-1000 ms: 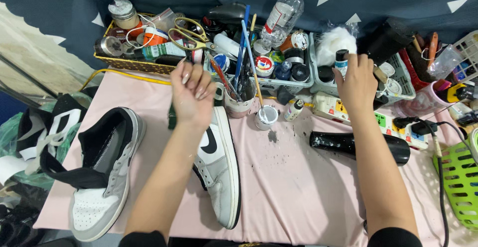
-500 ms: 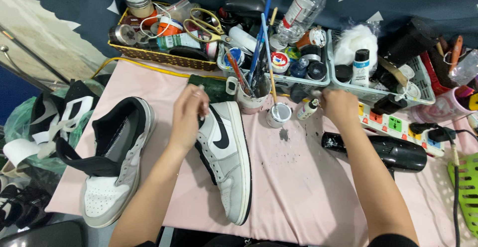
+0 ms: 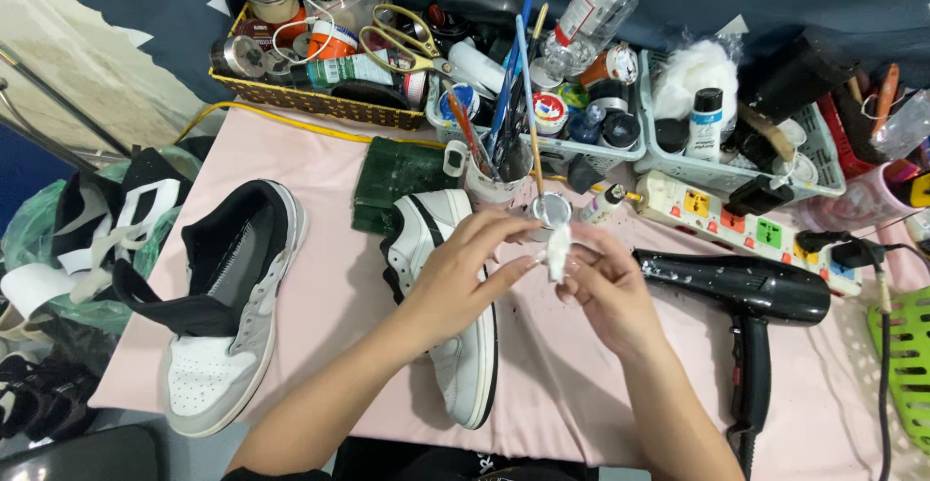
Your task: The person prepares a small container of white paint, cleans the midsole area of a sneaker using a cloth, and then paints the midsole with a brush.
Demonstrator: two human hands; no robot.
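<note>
Both hands' fingers point(image 3: 504, 266) pinch a soft white cotton wad point(image 3: 558, 250).

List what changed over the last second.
The right hand left the basket's bottle and the left hand left the brush cup; both drew back toward the body and now pinch a white wad together above the near sneaker. Sneakers and hair dryer stayed put.

two shoes point(image 3: 228, 316) lie on the bench point(image 3: 329, 278), one left, one point(image 3: 455, 345) under the hands point(image 3: 542, 282). baskets point(image 3: 320, 103) stand behind; a hair dryer point(image 3: 746, 297) lies right, before the power strip point(image 3: 746, 217).
</note>
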